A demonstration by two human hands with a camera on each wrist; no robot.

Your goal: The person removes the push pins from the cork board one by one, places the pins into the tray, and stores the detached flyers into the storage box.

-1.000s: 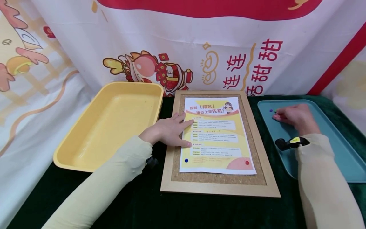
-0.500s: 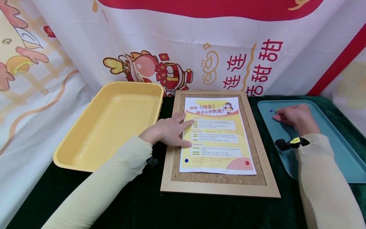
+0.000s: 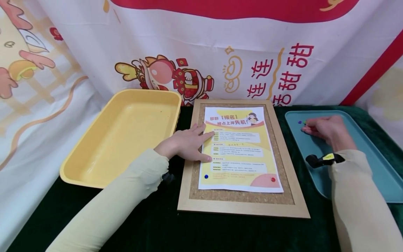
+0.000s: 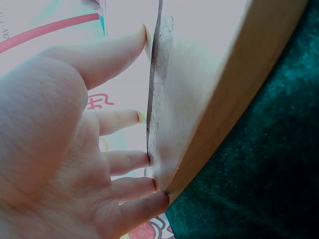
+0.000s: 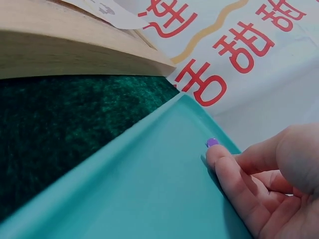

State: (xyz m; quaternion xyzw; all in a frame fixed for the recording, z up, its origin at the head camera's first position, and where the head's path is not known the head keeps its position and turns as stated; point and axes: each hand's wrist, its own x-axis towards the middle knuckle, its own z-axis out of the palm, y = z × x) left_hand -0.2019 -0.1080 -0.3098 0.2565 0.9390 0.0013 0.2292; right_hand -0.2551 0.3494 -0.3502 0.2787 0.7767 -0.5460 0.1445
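My left hand [image 3: 188, 143], its fingers spread, rests on the left side of a printed yellow sheet [image 3: 239, 140] and on the wooden frame of the corkboard [image 3: 242, 198] beneath it. A blue pushpin [image 3: 206, 176] sits at the sheet's lower left and a red pushpin [image 3: 273, 179] at its lower right. Over the far left part of the blue tray [image 3: 318, 164], my right hand [image 3: 329, 131] pinches a small green pushpin [image 3: 304, 122], mostly hidden by the fingertips. Just beyond them is a purple pushpin [image 5: 212, 142].
A deep yellow bin [image 3: 126, 136] stands left of the corkboard, close to my left wrist. Dark green cloth [image 3: 245, 232] covers the table. A white printed curtain [image 3: 195, 35] hangs behind everything, right at the table's back.
Both hands keep their places on the sheet and at the tray. Only the head view has shifted very slightly.
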